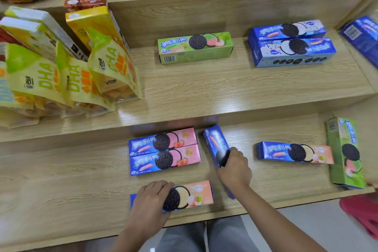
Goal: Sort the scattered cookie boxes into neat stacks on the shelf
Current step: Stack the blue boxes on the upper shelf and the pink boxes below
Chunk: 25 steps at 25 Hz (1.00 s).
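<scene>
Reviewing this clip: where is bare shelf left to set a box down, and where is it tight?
Lower shelf: bare board left of the pink boxes. Middle shelf: open in front of the green box and blue boxes. Tight: between the pink boxes, right hand, and the peach box under the left hand.

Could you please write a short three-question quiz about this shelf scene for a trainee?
1. True or false: the right hand grips a blue cookie box.
2. How many green cookie boxes are visible?
3. The left hand rests on: A) a peach-coloured cookie box, B) a DHA snack bag, C) the pink cookie boxes.

Key: 1 true. 2 two: one lying on the upper shelf, one standing at the right of the lower shelf. 3 A.
</scene>
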Each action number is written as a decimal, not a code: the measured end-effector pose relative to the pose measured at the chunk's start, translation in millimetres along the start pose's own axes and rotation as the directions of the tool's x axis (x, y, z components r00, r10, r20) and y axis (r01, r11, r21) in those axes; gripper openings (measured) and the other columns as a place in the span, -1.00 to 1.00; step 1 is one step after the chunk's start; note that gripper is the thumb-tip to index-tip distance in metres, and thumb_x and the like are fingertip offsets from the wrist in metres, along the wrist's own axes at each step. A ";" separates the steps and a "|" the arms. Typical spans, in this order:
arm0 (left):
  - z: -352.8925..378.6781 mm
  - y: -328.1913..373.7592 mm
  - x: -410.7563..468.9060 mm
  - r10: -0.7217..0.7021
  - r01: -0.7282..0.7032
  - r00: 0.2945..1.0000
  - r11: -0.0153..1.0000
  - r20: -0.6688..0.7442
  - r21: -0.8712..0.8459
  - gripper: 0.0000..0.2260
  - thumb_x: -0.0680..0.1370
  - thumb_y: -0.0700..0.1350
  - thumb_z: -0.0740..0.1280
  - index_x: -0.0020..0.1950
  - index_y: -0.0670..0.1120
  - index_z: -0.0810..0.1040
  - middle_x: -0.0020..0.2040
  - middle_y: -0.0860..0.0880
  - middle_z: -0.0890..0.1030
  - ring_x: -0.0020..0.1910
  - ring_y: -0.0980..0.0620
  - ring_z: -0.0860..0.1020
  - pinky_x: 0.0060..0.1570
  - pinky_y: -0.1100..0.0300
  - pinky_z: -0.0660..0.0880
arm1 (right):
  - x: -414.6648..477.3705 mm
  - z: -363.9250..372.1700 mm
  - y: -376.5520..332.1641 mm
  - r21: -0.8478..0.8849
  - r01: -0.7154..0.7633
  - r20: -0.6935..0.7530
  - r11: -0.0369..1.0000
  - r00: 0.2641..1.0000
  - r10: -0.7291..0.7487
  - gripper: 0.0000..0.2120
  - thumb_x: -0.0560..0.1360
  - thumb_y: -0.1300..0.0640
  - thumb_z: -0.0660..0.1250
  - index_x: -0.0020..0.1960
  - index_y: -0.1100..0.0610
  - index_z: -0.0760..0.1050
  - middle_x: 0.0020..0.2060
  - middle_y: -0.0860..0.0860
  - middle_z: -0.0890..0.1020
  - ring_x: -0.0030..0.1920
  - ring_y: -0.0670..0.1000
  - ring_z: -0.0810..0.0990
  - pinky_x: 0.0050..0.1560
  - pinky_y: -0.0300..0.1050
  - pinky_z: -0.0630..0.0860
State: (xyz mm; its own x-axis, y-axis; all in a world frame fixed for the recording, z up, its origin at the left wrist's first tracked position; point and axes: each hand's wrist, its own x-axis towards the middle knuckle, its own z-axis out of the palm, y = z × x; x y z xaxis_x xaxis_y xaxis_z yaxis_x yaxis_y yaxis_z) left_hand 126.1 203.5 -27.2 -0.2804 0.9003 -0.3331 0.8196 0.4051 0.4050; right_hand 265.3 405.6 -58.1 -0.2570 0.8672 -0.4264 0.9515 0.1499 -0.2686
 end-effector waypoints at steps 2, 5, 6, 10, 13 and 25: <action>-8.5 3.7 3.9 0.017 -0.017 1.000 1.000 -0.005 -0.002 -0.38 0.00 0.03 0.57 0.05 0.04 0.57 -0.08 0.11 0.64 -0.14 0.06 0.62 -0.15 0.29 0.51 | -2.1 -18.1 9.0 0.014 0.053 -0.015 0.998 0.998 -0.053 -0.53 0.32 0.01 0.40 0.16 0.09 0.34 0.07 0.09 0.52 0.11 0.15 0.47 -0.11 -0.02 0.47; -25.8 19.2 16.7 0.057 -0.058 0.998 0.998 -0.018 -0.014 -0.40 0.06 0.02 0.56 0.08 0.04 0.56 -0.04 0.11 0.64 -0.11 0.05 0.62 -0.12 0.28 0.50 | -8.9 -69.3 31.8 0.112 0.149 -0.044 0.982 0.988 -0.145 -0.55 0.25 0.02 0.43 0.10 0.05 0.40 -0.01 0.06 0.57 0.04 0.14 0.52 -0.18 -0.03 0.49; -31.0 24.5 20.9 0.065 -0.065 0.998 0.998 -0.016 -0.003 -0.41 0.08 0.03 0.55 0.10 0.04 0.56 -0.03 0.11 0.64 -0.09 0.05 0.62 -0.11 0.27 0.50 | -10.4 -88.5 38.4 0.129 0.185 -0.048 0.974 0.982 -0.180 -0.53 0.24 0.04 0.44 0.10 0.04 0.41 -0.02 0.06 0.58 0.03 0.13 0.52 -0.18 -0.02 0.51; -55.2 67.9 55.8 0.155 -0.154 0.987 0.988 -0.037 0.021 -0.46 0.23 0.05 0.46 0.20 0.05 0.50 0.07 0.10 0.61 0.03 0.01 0.57 -0.02 0.18 0.47 | 8.5 -184.0 72.6 0.145 0.314 -0.101 0.938 0.948 -0.301 -0.40 0.20 0.15 0.51 0.22 0.05 0.43 0.03 0.07 0.59 0.06 0.14 0.51 0.03 0.03 0.47; -69.0 103.5 88.4 0.203 -0.202 0.974 0.979 -0.100 0.016 -0.47 0.27 0.04 0.40 0.24 0.05 0.47 0.12 0.08 0.58 0.10 0.00 0.53 0.11 0.09 0.44 | 47.7 -244.7 94.8 0.061 0.433 -0.118 0.899 0.898 -0.425 -0.33 0.18 0.16 0.54 0.26 0.07 0.42 0.05 0.10 0.59 0.08 0.16 0.52 0.06 0.01 0.43; -70.5 219.0 167.3 0.034 -0.045 0.958 0.998 -0.284 -0.033 -0.45 0.21 -0.06 0.45 0.21 0.00 0.51 0.09 0.01 0.61 0.06 -0.05 0.56 0.00 0.08 0.49 | 220.1 -288.3 90.9 -0.235 0.798 0.109 0.555 0.589 -0.801 -0.31 0.30 0.12 0.49 0.36 0.13 0.32 0.25 0.14 0.46 0.24 0.17 0.42 0.20 -0.01 0.36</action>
State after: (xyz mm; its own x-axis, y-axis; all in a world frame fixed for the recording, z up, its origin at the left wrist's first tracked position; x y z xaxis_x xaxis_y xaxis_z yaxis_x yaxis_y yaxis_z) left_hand 223.5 454.1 65.8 -0.3827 0.9217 -0.0633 0.8144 0.3690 0.4478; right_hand 343.9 746.9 72.7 -0.9316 0.3393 -0.1300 0.3629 0.8869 -0.2859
